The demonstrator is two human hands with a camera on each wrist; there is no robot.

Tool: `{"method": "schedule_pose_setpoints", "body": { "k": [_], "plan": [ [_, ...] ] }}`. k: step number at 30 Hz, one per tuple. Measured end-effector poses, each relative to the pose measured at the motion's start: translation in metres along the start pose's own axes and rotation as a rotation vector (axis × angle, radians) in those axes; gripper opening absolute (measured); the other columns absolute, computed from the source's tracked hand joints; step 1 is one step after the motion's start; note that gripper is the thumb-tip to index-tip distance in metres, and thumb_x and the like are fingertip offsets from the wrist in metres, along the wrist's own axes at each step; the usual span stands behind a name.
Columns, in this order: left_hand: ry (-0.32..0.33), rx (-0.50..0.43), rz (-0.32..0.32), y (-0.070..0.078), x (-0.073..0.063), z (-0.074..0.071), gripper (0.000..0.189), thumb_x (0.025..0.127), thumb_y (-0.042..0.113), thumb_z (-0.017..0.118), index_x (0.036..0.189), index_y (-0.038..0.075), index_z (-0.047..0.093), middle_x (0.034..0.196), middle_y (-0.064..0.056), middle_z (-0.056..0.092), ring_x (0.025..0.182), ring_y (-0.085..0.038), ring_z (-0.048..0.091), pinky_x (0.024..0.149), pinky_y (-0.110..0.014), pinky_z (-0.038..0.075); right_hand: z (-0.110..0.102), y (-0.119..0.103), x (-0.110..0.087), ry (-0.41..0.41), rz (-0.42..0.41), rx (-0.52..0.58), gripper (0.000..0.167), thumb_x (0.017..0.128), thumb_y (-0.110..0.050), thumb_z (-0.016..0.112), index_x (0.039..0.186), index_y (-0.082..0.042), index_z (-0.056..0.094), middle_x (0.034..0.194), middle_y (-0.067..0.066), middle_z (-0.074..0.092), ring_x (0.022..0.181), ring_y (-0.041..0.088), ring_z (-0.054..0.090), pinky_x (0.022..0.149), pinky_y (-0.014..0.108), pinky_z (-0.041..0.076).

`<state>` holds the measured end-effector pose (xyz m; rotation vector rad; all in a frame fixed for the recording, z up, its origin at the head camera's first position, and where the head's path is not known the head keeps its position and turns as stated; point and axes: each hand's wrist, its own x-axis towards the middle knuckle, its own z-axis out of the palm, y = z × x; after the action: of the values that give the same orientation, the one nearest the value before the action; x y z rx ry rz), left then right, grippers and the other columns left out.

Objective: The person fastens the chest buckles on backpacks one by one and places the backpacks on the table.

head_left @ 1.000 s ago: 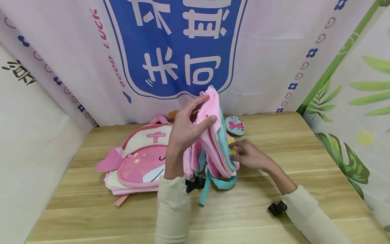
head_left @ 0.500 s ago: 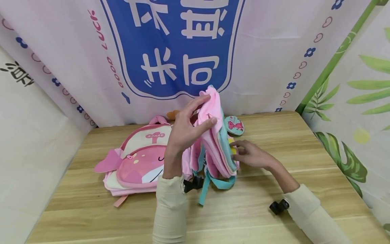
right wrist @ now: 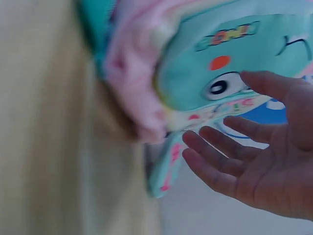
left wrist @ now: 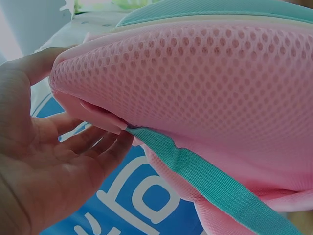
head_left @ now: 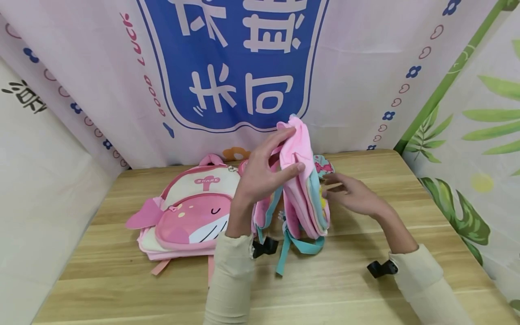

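A pink and teal child's backpack stands upright, seen edge-on, in the middle of the wooden table. Near its top, my left hand grips it between thumb and fingers. The left wrist view shows pink mesh and a teal strap beside that hand. My right hand is at the bag's front with its fingers loosely spread. In the right wrist view, the thumb overlaps the printed face on the teal front; whether it touches cannot be told. A round teal patch with a pink figure shows behind the bag.
A pink and cream whale backpack lies on the table to the left, partly behind my left arm. A printed curtain hangs along the table's back edge. A leaf-patterned cloth hangs at the right.
The upright backpack has shifted slightly to the right with my left hand on it. My right hand has also moved right and a little up, its fingers more spread.
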<state>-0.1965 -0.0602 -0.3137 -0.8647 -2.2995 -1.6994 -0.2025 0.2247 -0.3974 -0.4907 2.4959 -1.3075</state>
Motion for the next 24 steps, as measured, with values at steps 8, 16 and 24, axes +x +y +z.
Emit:
{"method": "schedule_pose_setpoints", "body": {
  "k": [8,16,24],
  "plan": [
    [-0.024,-0.015,0.029,0.000,0.003,0.008,0.077,0.089,0.019,0.081,0.159,0.012,0.052,0.163,-0.007,0.052,0.143,-0.022,0.055,0.122,-0.037,0.047,-0.020,-0.049,-0.020,0.240,-0.148,0.084,0.058,0.111,-0.028,0.061,0.162,-0.008,0.042,0.160,0.017,0.051,0.146,0.041,0.053,0.107,0.029,0.056],
    [-0.032,-0.064,0.043,0.000,0.002,0.009,0.075,0.089,0.017,0.080,0.158,0.010,0.052,0.162,-0.009,0.053,0.142,-0.024,0.056,0.121,-0.034,0.048,-0.009,-0.083,-0.022,0.293,-0.336,0.164,0.055,0.108,-0.012,0.064,0.160,-0.004,0.045,0.165,0.015,0.044,0.152,0.040,0.046,0.108,0.014,0.050],
    [-0.056,-0.187,0.074,0.000,0.000,0.007,0.070,0.092,0.012,0.071,0.158,0.002,0.050,0.162,-0.015,0.050,0.144,-0.029,0.053,0.121,-0.040,0.048,-0.002,-0.092,-0.016,0.227,-0.420,0.277,0.059,0.105,-0.001,0.063,0.161,-0.004,0.044,0.167,0.015,0.042,0.153,0.041,0.043,0.106,0.020,0.055]
  ]
}}
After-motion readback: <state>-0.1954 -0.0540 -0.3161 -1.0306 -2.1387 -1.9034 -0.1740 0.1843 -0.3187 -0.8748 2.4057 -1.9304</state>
